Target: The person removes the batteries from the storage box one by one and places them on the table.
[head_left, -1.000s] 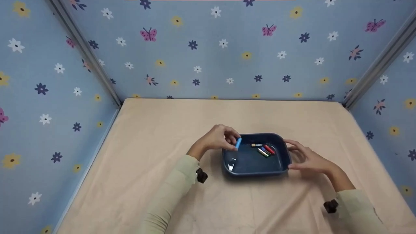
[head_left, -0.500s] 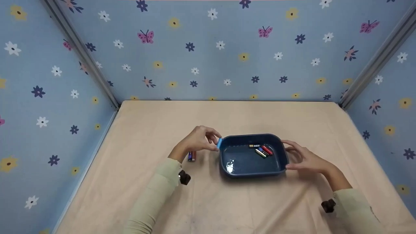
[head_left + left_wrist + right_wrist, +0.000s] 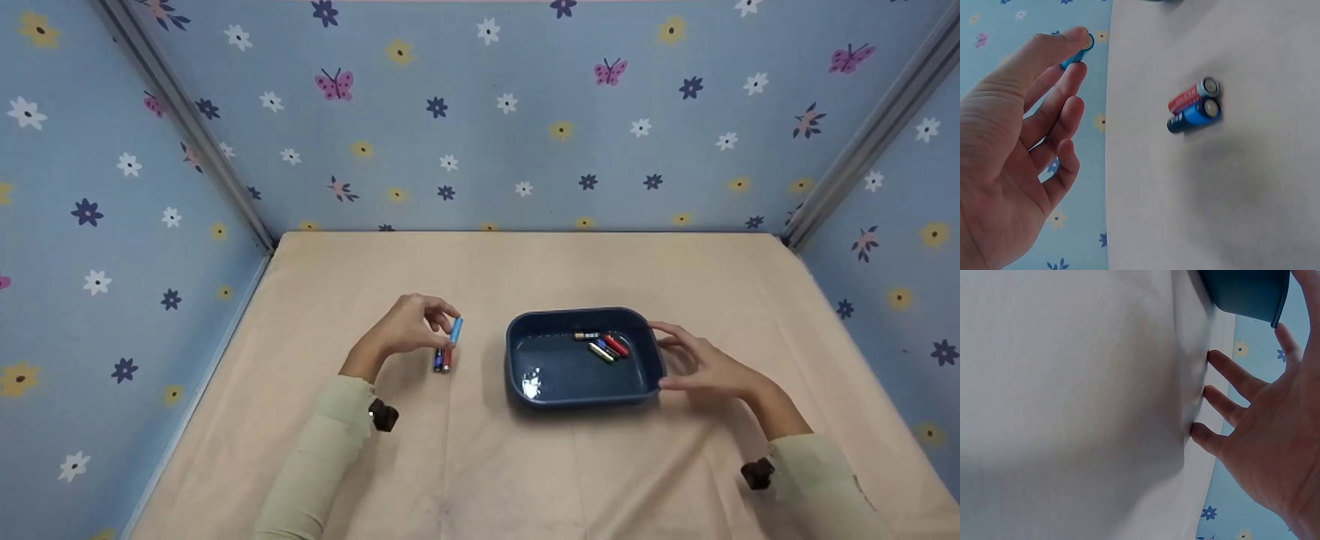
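One blue bin (image 3: 562,379) sits on one cloth-covered table (image 3: 510,465). Inside the bin at least four batteries show — one gold-and-black battery (image 3: 586,336), one red battery (image 3: 616,346), one blue battery (image 3: 606,348), one striped battery (image 3: 599,353) — lying too close for a sure total. Left of the bin are three more: one red-and-silver battery (image 3: 1189,97), one two-tone blue battery (image 3: 1192,116), and one light blue battery (image 3: 456,331). Two hands flank the bin: one left hand (image 3: 409,324), one right hand (image 3: 709,367). Beyond the bin, the back wall (image 3: 450,71) bears three butterflies (image 3: 334,84).
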The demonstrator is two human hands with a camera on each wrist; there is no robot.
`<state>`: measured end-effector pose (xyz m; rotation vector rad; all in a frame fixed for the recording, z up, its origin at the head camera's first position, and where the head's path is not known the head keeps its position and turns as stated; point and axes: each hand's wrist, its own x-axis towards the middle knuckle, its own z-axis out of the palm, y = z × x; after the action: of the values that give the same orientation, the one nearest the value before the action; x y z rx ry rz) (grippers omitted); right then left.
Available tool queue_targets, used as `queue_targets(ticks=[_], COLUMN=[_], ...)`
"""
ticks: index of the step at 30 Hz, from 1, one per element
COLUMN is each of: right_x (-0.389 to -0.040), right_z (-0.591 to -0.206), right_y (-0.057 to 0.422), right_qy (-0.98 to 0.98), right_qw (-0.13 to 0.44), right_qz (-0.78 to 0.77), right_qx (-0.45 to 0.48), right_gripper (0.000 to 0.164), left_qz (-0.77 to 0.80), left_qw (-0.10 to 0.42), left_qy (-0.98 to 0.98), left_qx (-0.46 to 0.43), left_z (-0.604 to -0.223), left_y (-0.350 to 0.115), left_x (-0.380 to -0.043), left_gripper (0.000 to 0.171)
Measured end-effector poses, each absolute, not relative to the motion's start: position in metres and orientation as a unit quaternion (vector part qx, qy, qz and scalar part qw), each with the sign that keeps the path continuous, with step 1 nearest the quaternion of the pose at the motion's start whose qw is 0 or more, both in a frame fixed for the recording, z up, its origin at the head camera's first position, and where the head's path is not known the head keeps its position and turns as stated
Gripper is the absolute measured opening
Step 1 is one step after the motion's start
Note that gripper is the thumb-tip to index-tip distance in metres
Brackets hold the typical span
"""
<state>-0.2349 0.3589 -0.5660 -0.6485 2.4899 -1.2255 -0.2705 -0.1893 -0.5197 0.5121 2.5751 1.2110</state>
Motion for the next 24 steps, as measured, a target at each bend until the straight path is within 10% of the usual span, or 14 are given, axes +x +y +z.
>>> queue_targets(ticks=[24], right_x=[-0.236], right_z=[-0.569], right_y=[0.361], right_qy=[0.858], right_qw=[0.142], right_qz=[-0.435], right_qx=[-0.232], right_gripper=[0.094], left_qz=[0.427], left_qw=[0.132], left_qy=[0.888], left_qx=[0.112], left_z=[-0.549], left_y=[-0.226], left_x=[-0.256], left_gripper=[0.046])
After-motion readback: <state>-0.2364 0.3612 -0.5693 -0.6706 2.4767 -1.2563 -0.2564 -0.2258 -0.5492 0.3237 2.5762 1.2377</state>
